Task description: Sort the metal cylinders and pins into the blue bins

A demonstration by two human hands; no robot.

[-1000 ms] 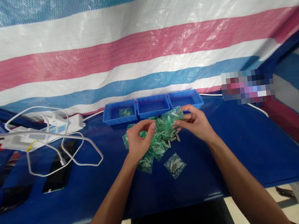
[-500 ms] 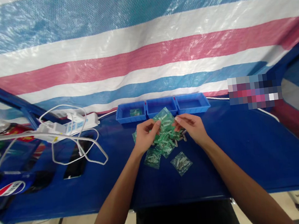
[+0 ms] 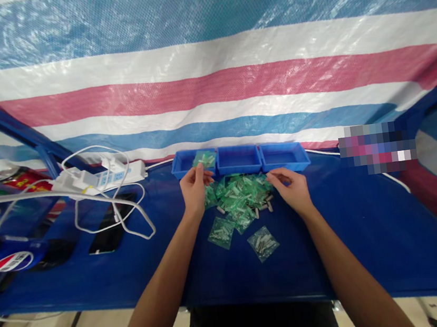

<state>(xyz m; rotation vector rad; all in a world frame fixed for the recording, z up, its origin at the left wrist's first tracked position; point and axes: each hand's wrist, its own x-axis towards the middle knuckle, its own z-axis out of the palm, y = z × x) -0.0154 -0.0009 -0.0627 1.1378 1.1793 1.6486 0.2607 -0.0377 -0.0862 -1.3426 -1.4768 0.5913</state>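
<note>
My left hand (image 3: 193, 190) is closed on a small green-tinted plastic bag (image 3: 204, 158), held over the left bin (image 3: 181, 166). My right hand (image 3: 292, 189) is at the right edge of a pile of similar bags (image 3: 242, 192), thumb and fingers pinched together. What those fingertips hold, if anything, I cannot make out. Small metallic pieces show in the bags, and some loose pieces (image 3: 269, 206) lie at the pile's right side. Nearer to me are two separate bags, one at the left (image 3: 222, 233) and one at the right (image 3: 263, 243).
Behind the pile stand the middle bin (image 3: 240, 169) and right bin (image 3: 286, 164), both blue. To the left are a white power strip (image 3: 122, 173) with tangled cables, a dark phone (image 3: 109, 231) and a blue can-like object (image 3: 11, 259). A striped tarp (image 3: 209, 90) hangs behind.
My left hand has moved left and away from me, carrying a bag from above the pile to the left bin. My right hand has let go of that bag and stays by the pile.
</note>
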